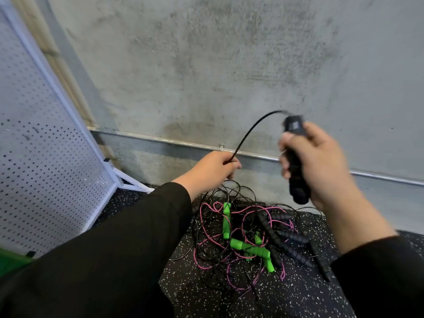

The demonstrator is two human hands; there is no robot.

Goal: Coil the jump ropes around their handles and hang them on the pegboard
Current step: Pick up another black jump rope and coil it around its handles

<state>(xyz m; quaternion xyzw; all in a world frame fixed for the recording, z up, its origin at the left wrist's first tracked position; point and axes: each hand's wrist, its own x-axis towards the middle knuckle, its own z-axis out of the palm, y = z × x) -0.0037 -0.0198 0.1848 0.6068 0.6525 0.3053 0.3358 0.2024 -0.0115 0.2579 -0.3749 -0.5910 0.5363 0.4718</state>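
A white pegboard (43, 143) fills the left edge of the frame, leaning by the concrete wall (206, 65), and just right of it, at centre, the left hand (211, 167) pinches a black cord (247, 131) between curled fingers. From that pinch the cord arcs up and right to the top of a black ribbed handle (296, 161), which the right hand (321, 166) clenches upright at centre right. Below both hands, on the speckled floor (229, 299) at lower centre, lies the tangled pile of ropes (247, 239) with green and black handles and pink cord.
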